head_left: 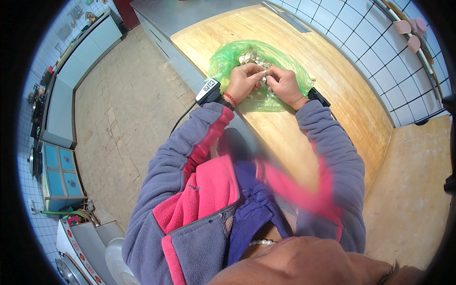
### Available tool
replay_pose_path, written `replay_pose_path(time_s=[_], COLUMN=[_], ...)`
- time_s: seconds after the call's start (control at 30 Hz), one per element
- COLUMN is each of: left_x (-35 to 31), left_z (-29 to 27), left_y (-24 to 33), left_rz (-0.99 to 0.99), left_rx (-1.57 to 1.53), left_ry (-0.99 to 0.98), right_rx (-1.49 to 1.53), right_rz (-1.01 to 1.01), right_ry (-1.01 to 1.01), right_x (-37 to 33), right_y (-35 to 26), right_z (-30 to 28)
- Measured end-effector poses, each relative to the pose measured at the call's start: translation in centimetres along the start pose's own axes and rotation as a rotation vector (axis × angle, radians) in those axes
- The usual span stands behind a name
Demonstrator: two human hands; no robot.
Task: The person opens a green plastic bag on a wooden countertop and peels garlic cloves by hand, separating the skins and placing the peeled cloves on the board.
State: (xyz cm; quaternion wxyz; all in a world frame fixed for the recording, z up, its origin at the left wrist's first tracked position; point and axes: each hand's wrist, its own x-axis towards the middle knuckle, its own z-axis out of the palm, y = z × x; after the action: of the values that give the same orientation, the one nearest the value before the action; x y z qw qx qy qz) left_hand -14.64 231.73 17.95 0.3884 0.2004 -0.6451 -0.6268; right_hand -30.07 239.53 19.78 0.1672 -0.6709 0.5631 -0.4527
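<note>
Over a green plastic bag (225, 57) spread on the wooden counter, my two hands meet fingertip to fingertip. Fingers of my left hand (244, 83) are closed in a pinch on a small whitish piece that looks like a garlic clove (264, 72). My right hand (284, 85) pinches at the same piece from the other side; the fingers hide most of it. Just beyond the fingers, papery white and brownish skins (251, 57) lie heaped in the bag. The bag's crumpled sides spread out around and beneath both hands.
The wooden counter top (342, 95) runs along a white tiled wall (370, 57). A flat dark metal strip (287, 18) lies at its far edge. Pink holders (403, 27) hang on the wall. Left of the counter is the tiled floor (118, 99), with a blue-doored cabinet (61, 171) beyond.
</note>
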Motion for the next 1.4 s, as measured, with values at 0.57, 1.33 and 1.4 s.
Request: replay_pose_path(time_s=[0.57, 1.33, 1.4], left_x=[0.2, 0.7, 0.6], left_z=[-0.5, -0.4, -0.2], left_y=[0.0, -0.3, -0.4], left_rz=[-0.052, -0.139, -0.118], left_rx=[-0.293, -0.467, -0.393], left_ry=[-0.104, -0.026, -0.026], right_rx=[0.238, 0.043, -0.067], right_rz=[0.18, -0.06, -0.083], right_ry=[0.052, 0.124, 0.112], right_x=[0.4, 0.1, -0.1], right_y=[-0.1, -1.4, -1.5], right_z=[-0.4, 0.3, 0.2])
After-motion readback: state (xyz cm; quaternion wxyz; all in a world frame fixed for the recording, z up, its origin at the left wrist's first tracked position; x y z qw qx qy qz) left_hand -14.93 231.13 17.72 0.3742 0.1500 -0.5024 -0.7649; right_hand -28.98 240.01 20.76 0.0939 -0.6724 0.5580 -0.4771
